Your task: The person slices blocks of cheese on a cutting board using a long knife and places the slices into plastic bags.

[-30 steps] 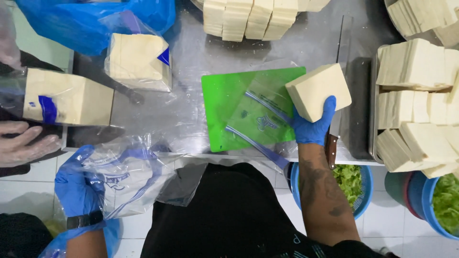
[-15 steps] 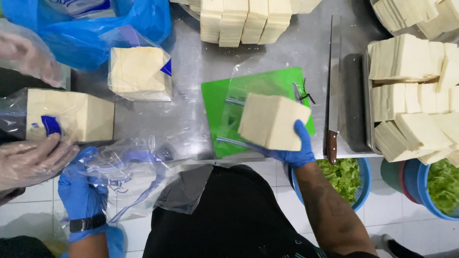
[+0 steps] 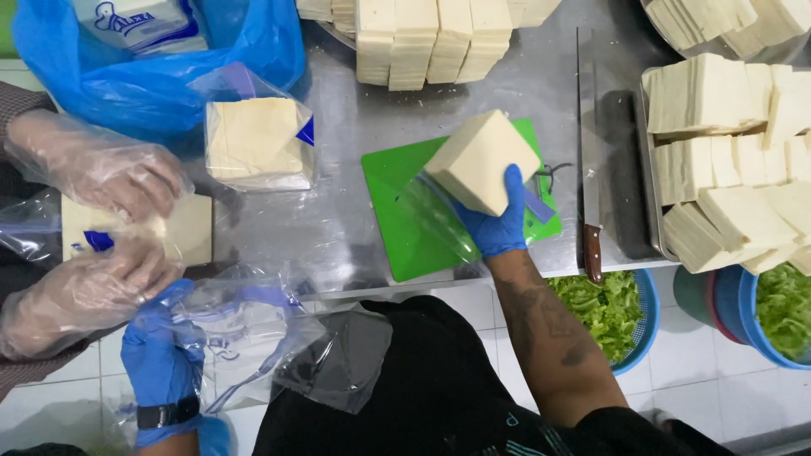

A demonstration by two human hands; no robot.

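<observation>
Blue-gloved right hand (image 3: 500, 221) gripping pale block (image 3: 480, 160) over green board (image 3: 405, 228), left hand (image 3: 156, 355) clutching clear bag (image 3: 245, 333)

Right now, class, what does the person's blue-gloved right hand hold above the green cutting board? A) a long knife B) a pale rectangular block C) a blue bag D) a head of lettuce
B: the right hand grips a pale rectangular block over the green cutting board; the long knife lies untouched beside it.
</observation>
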